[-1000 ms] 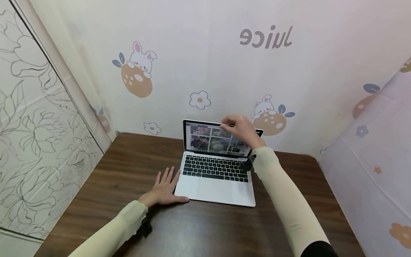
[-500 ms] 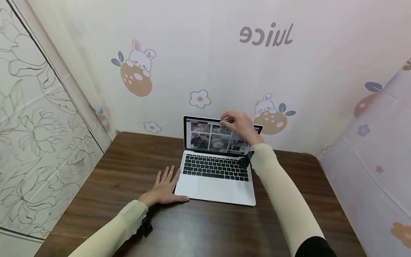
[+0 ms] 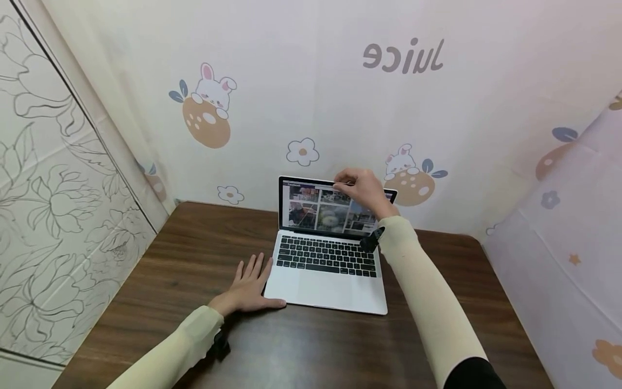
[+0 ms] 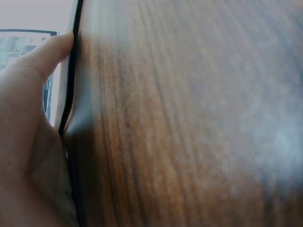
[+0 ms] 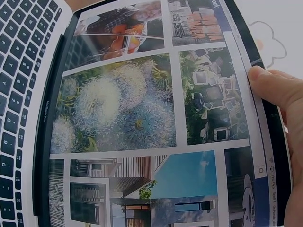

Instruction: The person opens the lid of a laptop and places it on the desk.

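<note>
A silver laptop (image 3: pixel 325 290) stands on the brown wooden table with its lid raised. Rows of pictures show on its lit screen (image 3: pixel 311 210). At the laptop's front left corner lies my left hand (image 3: pixel 248 289), fingers spread and straight, thumb along the front edge. The left wrist view shows that thumb (image 4: pixel 54 49) on the laptop's edge. My right hand (image 3: pixel 364 192) pinches the lid's top edge, right of its middle. In the right wrist view the thumb (image 5: pixel 270 82) lies on the screen's border; the other fingers are mostly hidden behind the lid.
The table (image 3: pixel 194 248) extends on both sides of the laptop and in front of it. Close behind its far edge hangs a pale curtain (image 3: pixel 272 81) printed with rabbits and flowers. Patterned panels (image 3: pixel 58 227) stand at the left, and more cloth hangs at the right.
The lid has tilted back slightly, so more of the screen shows. My right hand has risen a little with its top edge. My left hand has stayed in place.
</note>
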`<state>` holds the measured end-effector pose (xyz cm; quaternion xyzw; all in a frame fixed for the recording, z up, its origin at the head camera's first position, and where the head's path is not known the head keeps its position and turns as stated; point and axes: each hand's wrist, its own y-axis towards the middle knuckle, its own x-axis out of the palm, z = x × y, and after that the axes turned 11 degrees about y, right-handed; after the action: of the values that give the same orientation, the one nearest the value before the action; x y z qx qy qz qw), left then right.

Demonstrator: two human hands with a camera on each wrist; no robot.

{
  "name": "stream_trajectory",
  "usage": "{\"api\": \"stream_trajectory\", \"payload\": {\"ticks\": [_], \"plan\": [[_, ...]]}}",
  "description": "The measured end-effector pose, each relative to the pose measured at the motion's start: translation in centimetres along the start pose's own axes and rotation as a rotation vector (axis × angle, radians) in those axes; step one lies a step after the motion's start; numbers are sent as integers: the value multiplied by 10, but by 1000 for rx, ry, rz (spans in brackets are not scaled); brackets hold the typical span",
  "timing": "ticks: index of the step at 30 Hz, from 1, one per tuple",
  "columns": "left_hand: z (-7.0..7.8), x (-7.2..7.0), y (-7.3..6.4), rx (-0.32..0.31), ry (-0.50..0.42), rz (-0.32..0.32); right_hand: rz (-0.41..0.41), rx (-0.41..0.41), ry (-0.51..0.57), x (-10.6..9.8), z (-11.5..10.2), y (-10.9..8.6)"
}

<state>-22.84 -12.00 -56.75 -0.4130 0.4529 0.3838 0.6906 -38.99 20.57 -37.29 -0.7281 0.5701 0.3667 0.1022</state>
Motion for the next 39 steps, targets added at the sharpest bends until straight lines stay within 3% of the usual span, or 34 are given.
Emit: {"api": "stream_trajectory", "payload": {"ticks": [22, 29, 39], "plan": [[0, 0, -1, 9, 2, -3, -8, -5, -13, 1, 9, 15], [3, -7, -5, 20, -2, 3, -9, 12, -28, 4, 6, 17], [4, -10, -7, 25, -7, 8, 38, 36, -55, 11, 6, 20]]}}
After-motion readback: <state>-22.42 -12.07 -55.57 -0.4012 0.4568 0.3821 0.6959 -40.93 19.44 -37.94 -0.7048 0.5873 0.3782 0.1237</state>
